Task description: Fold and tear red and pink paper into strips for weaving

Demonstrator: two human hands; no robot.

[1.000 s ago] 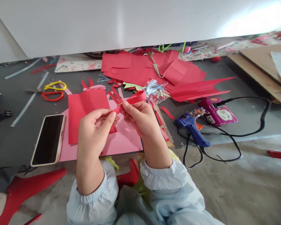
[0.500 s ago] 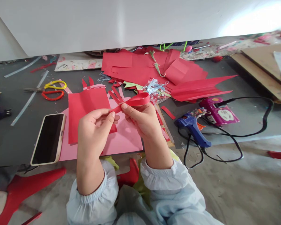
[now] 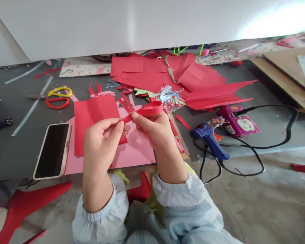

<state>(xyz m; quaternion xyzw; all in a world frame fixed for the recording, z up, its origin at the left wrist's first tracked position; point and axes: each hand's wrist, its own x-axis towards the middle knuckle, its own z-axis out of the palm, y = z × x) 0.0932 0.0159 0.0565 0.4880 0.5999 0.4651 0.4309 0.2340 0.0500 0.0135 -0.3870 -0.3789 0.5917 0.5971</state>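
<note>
A narrow red paper strip (image 3: 152, 107) is bent into a loop between my two hands. My left hand (image 3: 104, 137) pinches one end of it between thumb and forefinger. At the crossing of the loop, my right hand (image 3: 156, 130) presses the strip with its thumb, the other fingers curled beneath. Below my hands lie a folded red paper sheet (image 3: 94, 112) and a pink paper sheet (image 3: 134, 154). Several cut red strips (image 3: 125, 103) lie just beyond my fingertips.
A phone (image 3: 53, 150) and scissors (image 3: 57, 98) lie at left. To the right are a blue glue gun (image 3: 210, 140), a purple box (image 3: 240, 122) and black cable. Red paper sheets (image 3: 147, 74), a light blue tassel (image 3: 166, 94) and cardboard (image 3: 282, 81) lie farther back.
</note>
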